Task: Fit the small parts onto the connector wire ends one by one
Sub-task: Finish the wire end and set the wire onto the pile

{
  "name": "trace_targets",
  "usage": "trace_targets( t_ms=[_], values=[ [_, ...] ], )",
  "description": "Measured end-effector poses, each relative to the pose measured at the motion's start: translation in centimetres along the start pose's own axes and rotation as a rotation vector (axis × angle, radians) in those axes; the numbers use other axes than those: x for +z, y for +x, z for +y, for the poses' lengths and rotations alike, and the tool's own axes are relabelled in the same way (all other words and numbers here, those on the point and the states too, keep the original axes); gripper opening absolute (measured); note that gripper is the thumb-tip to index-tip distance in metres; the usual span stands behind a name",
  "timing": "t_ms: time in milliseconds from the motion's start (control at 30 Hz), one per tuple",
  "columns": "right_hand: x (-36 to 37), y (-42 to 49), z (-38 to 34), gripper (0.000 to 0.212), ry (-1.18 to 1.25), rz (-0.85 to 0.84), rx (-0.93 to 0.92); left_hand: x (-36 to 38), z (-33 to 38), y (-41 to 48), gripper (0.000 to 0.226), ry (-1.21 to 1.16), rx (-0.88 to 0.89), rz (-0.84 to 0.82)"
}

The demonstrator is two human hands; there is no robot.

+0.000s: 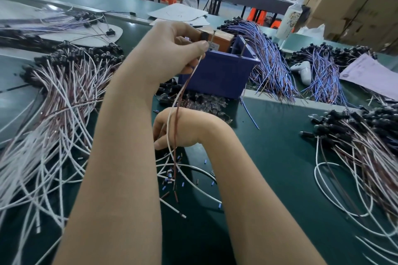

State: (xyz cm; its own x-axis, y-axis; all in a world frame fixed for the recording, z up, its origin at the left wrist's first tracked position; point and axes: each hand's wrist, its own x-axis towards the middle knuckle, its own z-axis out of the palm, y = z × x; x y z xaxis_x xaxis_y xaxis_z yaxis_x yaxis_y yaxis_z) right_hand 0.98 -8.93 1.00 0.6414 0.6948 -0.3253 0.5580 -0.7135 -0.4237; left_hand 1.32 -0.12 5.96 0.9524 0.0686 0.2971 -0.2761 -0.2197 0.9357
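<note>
Sitting just past the raised left hand point(174, 49) is a blue bin point(221, 71) on the green worktop point(290, 157). From this angle I cannot see into it; only a thin rod leans against its rim. An orange-brown box point(218, 39) shows right behind the bin. A heap of clear and black pieces point(202, 101) lies against the front of the bin.

The left hand pinches the connector wire point(177, 118) between thumb and curled fingers, near its upper end, where a dark end piece pokes out above the thumb. The wire is a thin pair, one strand white and one brown. It hangs down in front of the right hand point(183, 127) and reaches the worktop, where the brown strand ends among the small parts point(170, 175) and the white one curves away to the right.

The small parts are short blue and dark tube bits, strewn loose on the worktop between the two forearms. The right hand is lower, with its fingers curled down towards them; I cannot tell whether it holds one.

A big spread of white and brown wires point(64, 103) with black ends lies to the left. Blue and purple wire bundles point(269, 64) fan out right of the bin.
</note>
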Motion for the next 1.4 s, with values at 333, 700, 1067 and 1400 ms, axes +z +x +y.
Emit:
trace_targets(
  t_ms=[333,700,1067,1400],
  values=[
    [0.1,-0.3,-0.9,0.032,-0.347,-0.002,-0.023,0.3,-0.2,0.1,0.003,0.062,0.005,-0.019],
    [-2.4,-2.6,5.2,0.016,0.268,0.458,0.247,1.6,-1.0,-0.1,0.015,0.144,0.016,-0.084],
    [-4.2,-3.6,6.4,0.013,0.775,0.995,0.012,3.5,-2.5,0.1,0.019,0.171,0.026,-0.188],
    [-5.0,-5.2,6.8,0.016,0.673,1.158,-0.036,3.9,-3.1,0.4,0.019,0.115,0.053,-0.167]
  ],
)
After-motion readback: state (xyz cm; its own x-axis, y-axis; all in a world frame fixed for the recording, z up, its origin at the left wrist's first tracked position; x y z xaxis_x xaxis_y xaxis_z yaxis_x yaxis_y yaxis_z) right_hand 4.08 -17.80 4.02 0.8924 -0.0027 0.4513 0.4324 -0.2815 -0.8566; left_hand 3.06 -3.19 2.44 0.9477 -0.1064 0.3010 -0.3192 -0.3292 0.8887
